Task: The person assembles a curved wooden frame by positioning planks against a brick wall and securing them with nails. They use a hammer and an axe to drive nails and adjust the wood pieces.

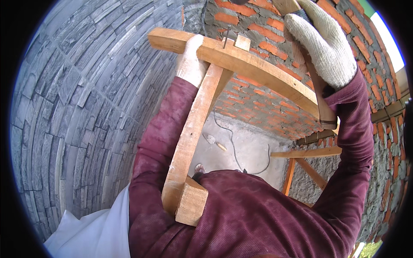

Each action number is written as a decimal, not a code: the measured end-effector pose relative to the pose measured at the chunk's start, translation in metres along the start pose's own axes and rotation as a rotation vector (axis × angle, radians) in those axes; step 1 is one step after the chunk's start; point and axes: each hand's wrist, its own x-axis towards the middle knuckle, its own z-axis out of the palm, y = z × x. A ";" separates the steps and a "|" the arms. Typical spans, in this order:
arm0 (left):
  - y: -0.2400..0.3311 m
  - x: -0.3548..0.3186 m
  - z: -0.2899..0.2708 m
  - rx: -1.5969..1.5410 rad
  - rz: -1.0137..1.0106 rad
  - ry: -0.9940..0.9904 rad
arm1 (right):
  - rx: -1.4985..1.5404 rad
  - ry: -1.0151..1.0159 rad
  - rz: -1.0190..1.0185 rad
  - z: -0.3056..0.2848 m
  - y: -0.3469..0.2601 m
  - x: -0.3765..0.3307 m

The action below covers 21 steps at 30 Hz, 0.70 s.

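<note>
Left hand [190, 60], gloved, wraps the joint where the upright timber [189, 137] meets the horizontal plank [258, 69]. Right hand [322, 43] fist-closed on the hammer handle [320, 96], raised beside the brick wall [275, 30]. Nail [225, 36] stands proud at the plank's top edge. Stone wall [86, 107] close left.

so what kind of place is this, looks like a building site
Most likely a house building site, outdoors. An unplastered red brick wall with rough mortar stands beside grey stone cladding, a trowel lies on the bare concrete floor, and the gloved left hand steadies a rough wooden brace.
</note>
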 end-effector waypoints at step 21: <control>-0.004 -0.002 0.003 0.054 0.034 0.024 | -0.185 0.320 -0.463 -0.025 0.012 0.021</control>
